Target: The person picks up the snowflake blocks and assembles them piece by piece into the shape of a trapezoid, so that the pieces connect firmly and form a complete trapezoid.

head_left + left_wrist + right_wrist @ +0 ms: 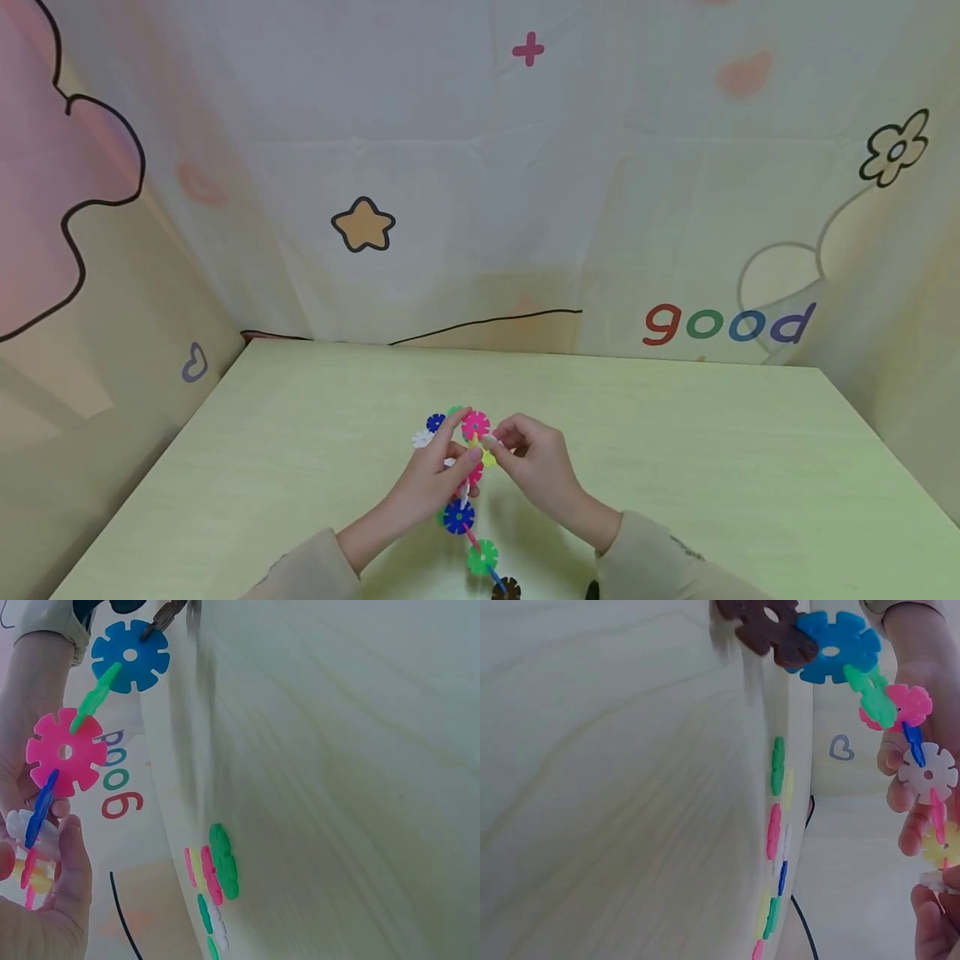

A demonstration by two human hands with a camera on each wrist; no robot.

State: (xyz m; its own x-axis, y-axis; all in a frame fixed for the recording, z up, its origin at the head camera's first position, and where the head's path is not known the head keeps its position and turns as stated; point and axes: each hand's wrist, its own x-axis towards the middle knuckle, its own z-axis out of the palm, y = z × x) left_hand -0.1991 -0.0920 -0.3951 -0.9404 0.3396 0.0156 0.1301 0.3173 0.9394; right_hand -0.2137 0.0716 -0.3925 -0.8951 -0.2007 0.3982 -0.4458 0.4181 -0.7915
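A chain of slotted flower-shaped plastic discs hangs from my left hand [435,475], whose thumb and fingers grip it near its upper end. Down the chain come a dark blue disc [459,517], a green disc [482,557] and a brown disc [507,589]. In the left wrist view, a pink disc [66,752] and a bright blue disc [130,656] show face on. My right hand [543,467] pinches a small white disc [490,440] between thumb and fingers, at the chain's upper end beside a yellow disc [939,845]. Fingers partly cover that joint.
Loose discs lie on the pale wooden table [300,467] beyond my hands, among them a blue one [436,422], a white one [422,438] and a green one [224,862]. A printed curtain [450,167] stands behind the table's far edge.
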